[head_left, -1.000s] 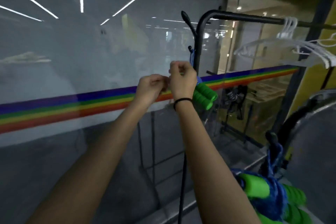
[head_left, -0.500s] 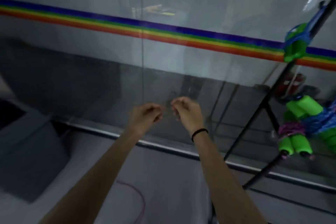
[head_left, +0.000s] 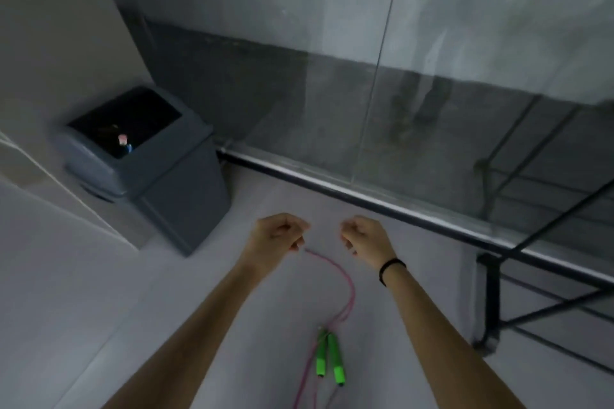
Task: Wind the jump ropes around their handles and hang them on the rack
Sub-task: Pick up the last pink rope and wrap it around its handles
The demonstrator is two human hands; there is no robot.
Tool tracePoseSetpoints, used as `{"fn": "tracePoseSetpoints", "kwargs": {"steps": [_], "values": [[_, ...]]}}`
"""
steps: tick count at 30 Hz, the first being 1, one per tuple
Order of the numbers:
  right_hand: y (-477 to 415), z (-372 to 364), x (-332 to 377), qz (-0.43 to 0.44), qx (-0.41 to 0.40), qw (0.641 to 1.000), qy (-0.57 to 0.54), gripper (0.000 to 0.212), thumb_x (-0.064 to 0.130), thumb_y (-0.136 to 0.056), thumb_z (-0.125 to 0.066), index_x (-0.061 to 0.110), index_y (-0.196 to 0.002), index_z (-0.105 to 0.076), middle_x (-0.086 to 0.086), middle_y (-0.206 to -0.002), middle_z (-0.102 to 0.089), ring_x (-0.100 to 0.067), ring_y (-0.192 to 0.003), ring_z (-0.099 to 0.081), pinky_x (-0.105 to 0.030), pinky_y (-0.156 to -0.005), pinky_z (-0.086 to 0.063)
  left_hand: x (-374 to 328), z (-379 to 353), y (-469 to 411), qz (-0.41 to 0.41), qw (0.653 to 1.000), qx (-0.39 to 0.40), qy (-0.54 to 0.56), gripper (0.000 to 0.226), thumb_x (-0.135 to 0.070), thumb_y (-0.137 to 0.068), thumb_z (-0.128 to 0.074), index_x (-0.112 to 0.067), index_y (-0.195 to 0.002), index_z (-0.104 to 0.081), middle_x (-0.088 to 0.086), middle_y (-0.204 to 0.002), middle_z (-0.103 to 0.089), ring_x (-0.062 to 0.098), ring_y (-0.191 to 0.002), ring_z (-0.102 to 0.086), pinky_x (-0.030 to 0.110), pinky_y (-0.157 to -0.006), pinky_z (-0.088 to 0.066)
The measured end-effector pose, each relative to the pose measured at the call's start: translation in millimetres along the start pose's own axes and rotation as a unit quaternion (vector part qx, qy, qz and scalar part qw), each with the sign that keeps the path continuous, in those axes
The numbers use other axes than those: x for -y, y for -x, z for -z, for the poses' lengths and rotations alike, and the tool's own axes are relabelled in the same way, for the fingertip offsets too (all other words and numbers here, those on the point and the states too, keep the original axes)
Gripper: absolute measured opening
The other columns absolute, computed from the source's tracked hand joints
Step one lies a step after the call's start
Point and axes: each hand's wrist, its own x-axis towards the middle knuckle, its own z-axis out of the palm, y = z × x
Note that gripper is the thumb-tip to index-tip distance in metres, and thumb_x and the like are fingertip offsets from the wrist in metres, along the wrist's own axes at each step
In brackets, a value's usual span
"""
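Pink jump rope (head_left: 349,295) was noted lying on the floor (head_left: 83,276), at 6 o'clock from both hands, with its green handles (head_left: 329,359) side by side. Right hand (head_left: 363,236) was clenched on nothing. Left hand (head_left: 277,236) was curled, and the rope loop ended at its fingertips; whether it was grasped could not be told. A bin (head_left: 143,156) was recorded at 10 o'clock.

Motion blur softens the whole frame. The pink rope (head_left: 349,292) has the far end of its loop hidden behind the left hand (head_left: 277,236), and its strands run off the bottom edge. At lower right, the rack (head_left: 491,302) is cut off by the right edge. At left, the small item (head_left: 123,140) in the bin (head_left: 186,196) is too small to identify.
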Motion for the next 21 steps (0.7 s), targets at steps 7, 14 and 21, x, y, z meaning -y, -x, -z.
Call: {"fn": "tracePoseSetpoints", "kwargs": {"steps": [7,14,21], "values": [[-33.5,-126.7,-259.4,-0.133,0.025,0.985,0.108,0.031,0.015,-0.083,-0.051,0.018,-0.052,-0.050,-0.007,-0.055,-0.057,-0.018,-0.050,-0.054,-0.032,-0.058,-0.047,216.8,-26.3,-8.8,0.016,0.999,0.014,0.029,0.015,0.003,-0.087,-0.053,0.002,-0.087,-0.068,-0.007,-0.049,-0.059,-0.001,-0.046,-0.053,0.013,-0.053,-0.048],[-95.6,-245.4,-539.4,-0.209,0.023,0.956,0.204,0.019,0.018,-0.088,-0.046,0.014,-0.092,-0.064,-0.012,-0.099,-0.066,-0.027,-0.091,-0.064,-0.036,-0.083,-0.049,444.5,-69.3,-45.4,-0.018,0.999,0.031,0.025,0.015,0.003,-0.087,-0.054,-0.003,-0.081,-0.066,-0.006,-0.049,-0.058,0.003,-0.046,-0.051,0.016,-0.054,-0.047],[-101.8,-308.3,-653.2,-0.296,-0.044,0.907,0.298,0.107,0.069,-0.055,-0.068,0.013,-0.134,-0.023,-0.009,-0.132,-0.036,-0.027,-0.126,-0.040,-0.036,-0.099,-0.042,543.5,-61.0,-49.0,-0.033,0.999,0.031,0.013,0.015,-0.001,-0.090,-0.052,-0.003,-0.082,-0.066,-0.006,-0.050,-0.059,0.004,-0.047,-0.051,0.015,-0.053,-0.046]]}}
